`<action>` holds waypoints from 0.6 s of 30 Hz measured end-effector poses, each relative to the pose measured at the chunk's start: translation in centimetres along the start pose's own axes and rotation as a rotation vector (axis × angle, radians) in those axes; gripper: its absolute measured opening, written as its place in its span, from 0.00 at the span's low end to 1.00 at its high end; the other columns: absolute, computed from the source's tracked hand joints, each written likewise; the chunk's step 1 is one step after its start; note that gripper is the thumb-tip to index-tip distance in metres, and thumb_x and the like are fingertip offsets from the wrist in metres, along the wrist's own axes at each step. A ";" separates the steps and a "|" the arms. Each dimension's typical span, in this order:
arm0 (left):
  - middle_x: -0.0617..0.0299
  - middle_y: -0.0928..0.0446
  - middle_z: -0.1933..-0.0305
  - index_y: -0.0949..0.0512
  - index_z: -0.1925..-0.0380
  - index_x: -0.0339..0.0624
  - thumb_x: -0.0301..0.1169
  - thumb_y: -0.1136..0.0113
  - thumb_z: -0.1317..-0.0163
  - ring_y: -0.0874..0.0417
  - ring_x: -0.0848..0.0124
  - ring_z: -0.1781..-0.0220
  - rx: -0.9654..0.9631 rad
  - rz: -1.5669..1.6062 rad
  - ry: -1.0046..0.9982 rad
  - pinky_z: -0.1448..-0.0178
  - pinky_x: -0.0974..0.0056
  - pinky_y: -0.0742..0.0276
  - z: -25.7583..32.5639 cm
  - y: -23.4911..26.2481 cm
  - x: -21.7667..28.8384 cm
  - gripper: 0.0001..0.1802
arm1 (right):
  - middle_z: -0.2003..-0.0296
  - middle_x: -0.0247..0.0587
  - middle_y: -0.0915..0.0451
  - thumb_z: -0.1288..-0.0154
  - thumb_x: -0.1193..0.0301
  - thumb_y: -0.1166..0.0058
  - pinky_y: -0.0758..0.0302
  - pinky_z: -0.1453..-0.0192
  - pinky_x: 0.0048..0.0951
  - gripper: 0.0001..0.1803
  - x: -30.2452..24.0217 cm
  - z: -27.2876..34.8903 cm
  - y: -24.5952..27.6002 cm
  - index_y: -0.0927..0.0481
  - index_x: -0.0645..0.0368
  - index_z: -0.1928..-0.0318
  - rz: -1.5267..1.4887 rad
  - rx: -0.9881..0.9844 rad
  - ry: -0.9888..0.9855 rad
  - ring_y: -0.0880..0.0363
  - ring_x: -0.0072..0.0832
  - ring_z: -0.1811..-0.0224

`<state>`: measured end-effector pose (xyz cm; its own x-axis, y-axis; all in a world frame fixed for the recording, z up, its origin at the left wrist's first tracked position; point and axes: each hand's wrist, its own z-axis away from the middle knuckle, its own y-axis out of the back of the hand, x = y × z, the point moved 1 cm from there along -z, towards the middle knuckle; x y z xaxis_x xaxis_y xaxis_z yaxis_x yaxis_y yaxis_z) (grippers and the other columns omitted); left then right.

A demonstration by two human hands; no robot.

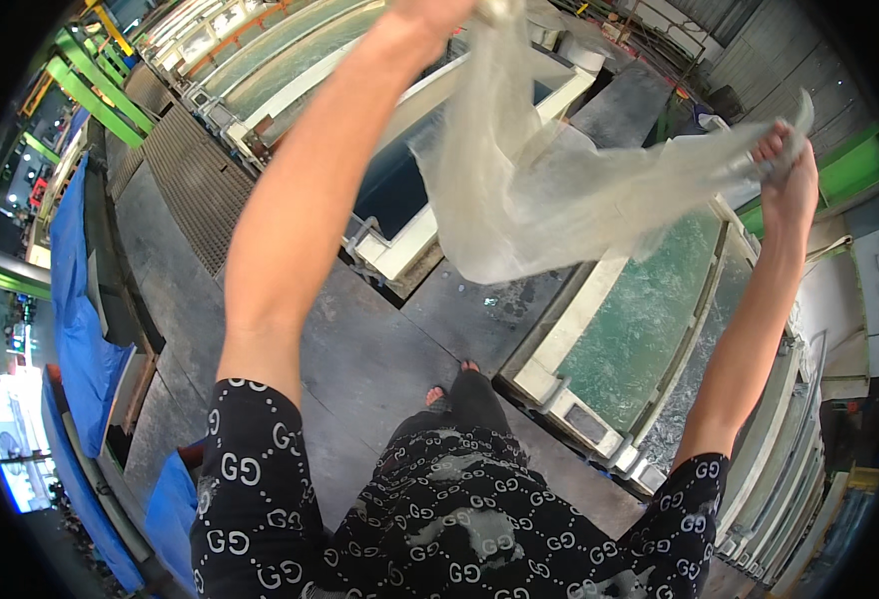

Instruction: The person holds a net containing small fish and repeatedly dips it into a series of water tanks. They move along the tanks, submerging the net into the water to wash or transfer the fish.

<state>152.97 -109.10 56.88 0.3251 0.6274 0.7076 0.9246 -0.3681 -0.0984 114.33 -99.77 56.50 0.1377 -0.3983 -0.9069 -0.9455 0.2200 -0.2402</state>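
The translucent plastic sheet (504, 205) looks light, limp, probably slippery; the left grip (437, 14), top centre, and right grip (787, 172), upper right, pinch its bunched ends, sensible holds.

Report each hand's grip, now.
Left hand: mostly cut off by the top edge; grip cannot be told.
Right hand: closed, holding one end of the translucent plastic sheet.

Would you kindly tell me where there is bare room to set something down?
Bare grey floor lies between the blue tarp and the turquoise tank, left of the feet. Ahead is crowded: the pale sheet hangs between left hand and right hand.
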 end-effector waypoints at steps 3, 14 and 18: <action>0.58 0.19 0.67 0.23 0.60 0.38 0.46 0.46 0.36 0.19 0.72 0.70 -0.027 -0.062 -0.049 0.63 0.68 0.23 -2.9 7.1 -1.9 0.20 | 0.71 0.34 0.28 0.31 0.66 0.59 0.32 0.58 0.25 0.16 3.5 -2.8 -7.1 0.26 0.68 0.59 -0.040 -0.037 0.006 0.31 0.24 0.68; 0.62 0.24 0.75 0.22 0.64 0.34 0.45 0.50 0.34 0.22 0.71 0.68 0.313 -0.314 0.418 0.57 0.67 0.27 -6.4 27.0 -5.5 0.22 | 0.70 0.37 0.20 0.33 0.62 0.56 0.31 0.54 0.26 0.17 18.2 -7.5 -26.0 0.21 0.64 0.62 0.075 -0.197 -0.116 0.24 0.23 0.66; 0.66 0.31 0.80 0.23 0.67 0.33 0.42 0.47 0.35 0.27 0.74 0.74 0.419 -0.396 0.591 0.63 0.68 0.30 -5.2 34.2 -10.8 0.19 | 0.69 0.36 0.19 0.35 0.64 0.55 0.32 0.52 0.26 0.15 24.8 -8.0 -30.4 0.20 0.62 0.63 0.023 -0.140 -0.289 0.24 0.23 0.65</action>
<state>180.10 -132.01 49.49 -0.0903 0.1492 0.9847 0.9843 0.1639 0.0654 144.15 -123.50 44.08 0.1747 -0.1203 -0.9772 -0.9780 0.0934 -0.1864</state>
